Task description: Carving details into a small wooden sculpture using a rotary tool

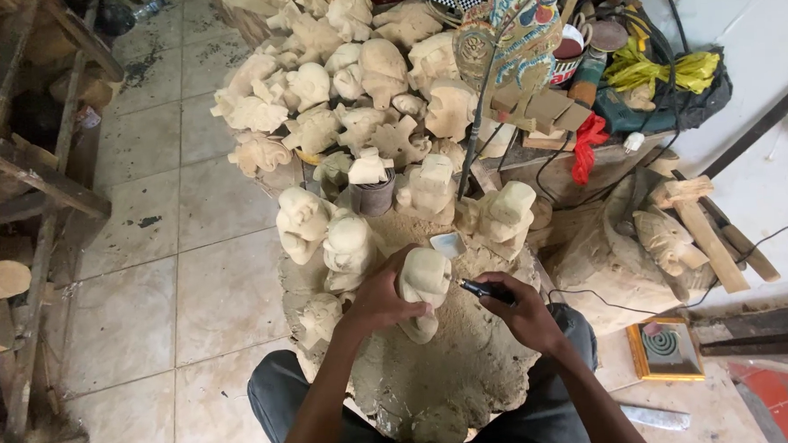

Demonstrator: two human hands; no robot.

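The left hand (pixel 381 299) reaches in from below with the forearm angled up, and its fingers are wrapped around the side of a pale carved wooden figure (pixel 422 286), holding it upright. The right hand (pixel 526 313) comes in from the other side, wrist bent inward, fingers clenched on a slim dark rotary tool (pixel 484 289) whose tip points at the figure's right flank — touching it or just beside it, hard to tell. The figure stands on a rough, sawdust-caked stump (pixel 451 368) that serves as the worktop, set between the person's knees in dark trousers.

Around it on the stump stand more unfinished carvings (pixel 342 241) of the same kind — rounded, matt, cream-coloured. Behind them a large heap of similar carved pieces (pixel 337 84) is piled up. The floor (pixel 184 220) is of light square tiles, dusty and stained. At left are dark, weathered wooden frames (pixel 34 173). At right lie offcuts of timber (pixel 709 237), black cables, a red rag (pixel 589 145), a yellow plastic bundle (pixel 668 70), and a small gilt-framed panel (pixel 666 349) lying flat.
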